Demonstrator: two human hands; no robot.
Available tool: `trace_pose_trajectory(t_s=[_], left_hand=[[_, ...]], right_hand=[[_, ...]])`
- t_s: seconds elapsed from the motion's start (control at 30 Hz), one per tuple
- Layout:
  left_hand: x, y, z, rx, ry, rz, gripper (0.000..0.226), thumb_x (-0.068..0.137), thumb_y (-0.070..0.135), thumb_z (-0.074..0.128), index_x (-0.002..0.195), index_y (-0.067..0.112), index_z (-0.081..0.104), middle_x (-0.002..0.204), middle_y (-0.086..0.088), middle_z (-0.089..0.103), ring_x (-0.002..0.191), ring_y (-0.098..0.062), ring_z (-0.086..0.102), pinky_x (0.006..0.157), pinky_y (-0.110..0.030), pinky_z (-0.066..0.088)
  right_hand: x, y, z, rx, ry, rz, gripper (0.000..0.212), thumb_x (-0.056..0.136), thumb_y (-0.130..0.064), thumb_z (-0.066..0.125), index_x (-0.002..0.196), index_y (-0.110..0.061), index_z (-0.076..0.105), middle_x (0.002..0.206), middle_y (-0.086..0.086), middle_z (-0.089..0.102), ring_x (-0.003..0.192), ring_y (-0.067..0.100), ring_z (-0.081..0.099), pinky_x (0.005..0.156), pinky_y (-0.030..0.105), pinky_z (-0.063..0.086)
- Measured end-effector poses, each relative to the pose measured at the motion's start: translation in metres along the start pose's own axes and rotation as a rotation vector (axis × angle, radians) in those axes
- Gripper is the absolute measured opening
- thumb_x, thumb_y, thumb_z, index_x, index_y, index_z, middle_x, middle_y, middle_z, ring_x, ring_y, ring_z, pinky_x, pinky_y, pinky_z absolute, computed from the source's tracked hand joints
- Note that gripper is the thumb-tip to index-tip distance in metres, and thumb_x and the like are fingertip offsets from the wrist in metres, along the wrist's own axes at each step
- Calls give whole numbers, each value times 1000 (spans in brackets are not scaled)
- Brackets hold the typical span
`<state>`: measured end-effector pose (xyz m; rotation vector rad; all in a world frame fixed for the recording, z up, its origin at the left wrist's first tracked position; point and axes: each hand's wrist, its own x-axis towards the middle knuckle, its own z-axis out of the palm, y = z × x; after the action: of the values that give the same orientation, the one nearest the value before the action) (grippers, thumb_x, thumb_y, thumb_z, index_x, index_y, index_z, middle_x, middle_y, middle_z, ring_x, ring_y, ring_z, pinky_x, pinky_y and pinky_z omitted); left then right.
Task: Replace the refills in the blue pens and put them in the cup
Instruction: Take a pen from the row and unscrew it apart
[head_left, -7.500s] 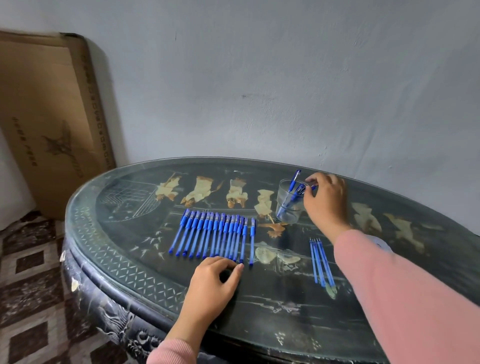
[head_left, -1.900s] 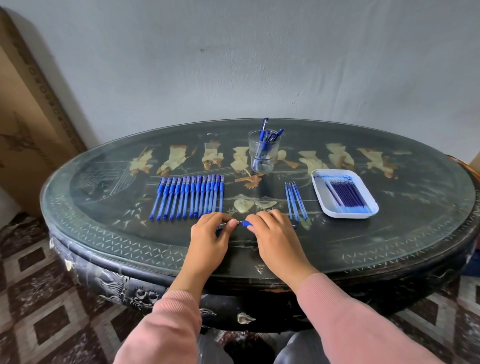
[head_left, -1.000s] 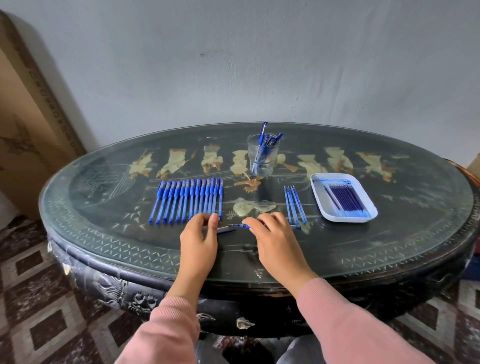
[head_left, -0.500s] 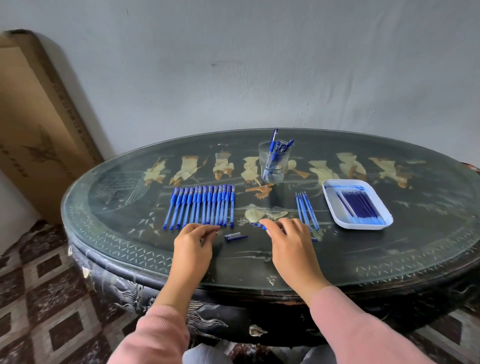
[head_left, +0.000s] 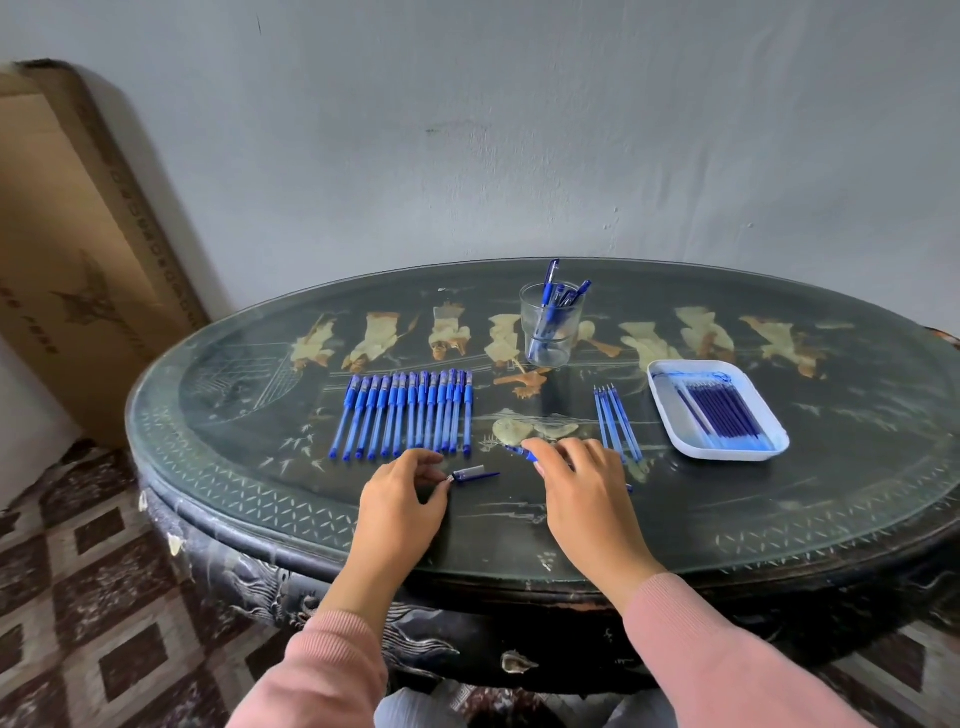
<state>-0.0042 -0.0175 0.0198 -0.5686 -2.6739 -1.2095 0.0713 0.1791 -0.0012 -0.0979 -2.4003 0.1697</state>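
Note:
A row of several capped blue pens (head_left: 410, 415) lies left of centre on the dark oval table (head_left: 753, 514). Behind it, a clear cup (head_left: 549, 332) holds a few blue pens. My right hand (head_left: 584, 493) grips an uncapped blue pen (head_left: 525, 454) low over the table; only its blue grip shows past my fingertips. The pen's cap (head_left: 474, 474) lies on the glass between my hands. My left hand (head_left: 402, 501) rests beside the cap, its fingertips at the cap's left end and holding nothing. A few loose refills (head_left: 617, 423) lie right of my right hand.
A white tray (head_left: 727, 455) with several dark blue refills sits at the right. A tall cardboard box (head_left: 78, 249) leans on the wall left of the table. The table's near edge runs just under my wrists.
My left hand has pulled the cap off the pen and let it drop on the table. My right hand keeps the pen body and has shifted slightly right. The camera has tilted.

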Motion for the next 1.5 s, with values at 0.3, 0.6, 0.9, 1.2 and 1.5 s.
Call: trace_pose_trajectory(t_s=[0.3,0.6,0.9,1.2,1.5], left_hand=[[-2,2,0,-19,7,-1,24,83,15,74,103,21,63,81,18,67,86,-7,64,88,-36,52],[-4,1,-3,-133,42,-40,21,85,13,73,104,18,65,91,10,69,83,5,62,74,-2,44],[-15,33,8,-268,83,198,35,77,18,82,110,18,68,99,14,69,95,-1,64,84,-9,45],[-27,66,32,-487,8,66,29,78,12,80,92,34,68,87,20,73,80,0,69,77,-16,54],[-29,57,36,-514,-16,25,19,79,9,79,94,20,74,86,9,75,79,-2,70,75,-16,54]], right_hand=[[0,0,-2,-5,-18,0,47,81,0,70,123,-20,62,87,0,58,78,22,50,73,36,44],[3,-1,-8,72,32,-3,40,84,-2,69,120,-20,63,88,0,59,75,22,53,74,36,45],[35,-10,-49,597,66,355,21,94,-14,62,114,-19,65,96,-7,64,84,4,61,74,9,44],[42,-22,-64,928,-123,615,13,90,-23,68,101,-29,68,87,-6,72,81,3,67,74,19,52],[60,-19,-72,1206,-62,828,2,89,-21,71,90,-23,71,80,-7,72,78,9,68,74,32,55]])
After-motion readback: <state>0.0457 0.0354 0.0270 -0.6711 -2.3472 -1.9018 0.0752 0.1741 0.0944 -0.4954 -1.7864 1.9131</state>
